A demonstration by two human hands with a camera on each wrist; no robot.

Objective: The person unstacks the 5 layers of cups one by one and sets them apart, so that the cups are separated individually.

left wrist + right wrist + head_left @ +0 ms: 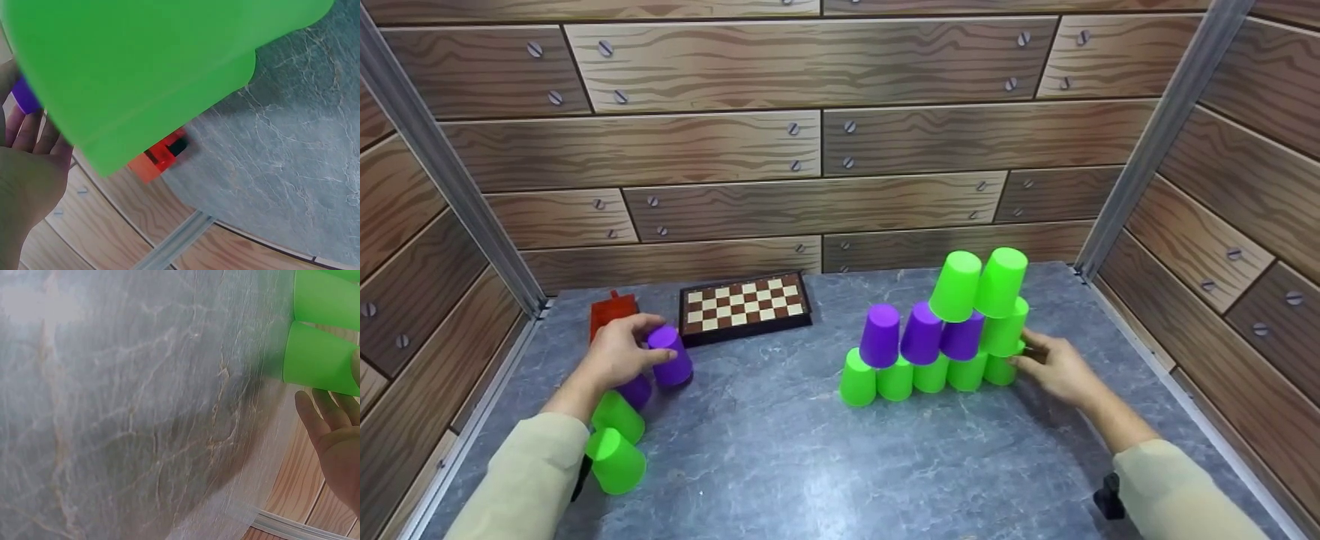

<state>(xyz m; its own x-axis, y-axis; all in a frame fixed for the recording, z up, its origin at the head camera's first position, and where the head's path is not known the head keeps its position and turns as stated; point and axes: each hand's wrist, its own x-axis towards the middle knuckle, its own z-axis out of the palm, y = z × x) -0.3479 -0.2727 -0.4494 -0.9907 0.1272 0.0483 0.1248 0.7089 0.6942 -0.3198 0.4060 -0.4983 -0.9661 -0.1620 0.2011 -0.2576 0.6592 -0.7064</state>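
At the left, my left hand (619,352) grips a purple cup (670,356), thumb across its near side. Beside that wrist stand another purple cup (636,391), partly hidden, and two green cups (617,465). A green cup (140,62) covers much of the left wrist view, leaving a sliver of the held purple cup (25,97). On the right rises a cup pyramid: several green cups (858,381) below, three purple cups (880,336) and a green cup (1003,330) above, two green cups (958,286) on top. My right hand (1057,367) reaches the bottom right green cup (320,357), fingers loosely extended.
A checkered game board (745,304) lies at the back, left of centre. Behind my left hand is a red object (613,307). Wood-patterned walls (825,142) enclose the grey marbled table (780,442) at the back and sides.
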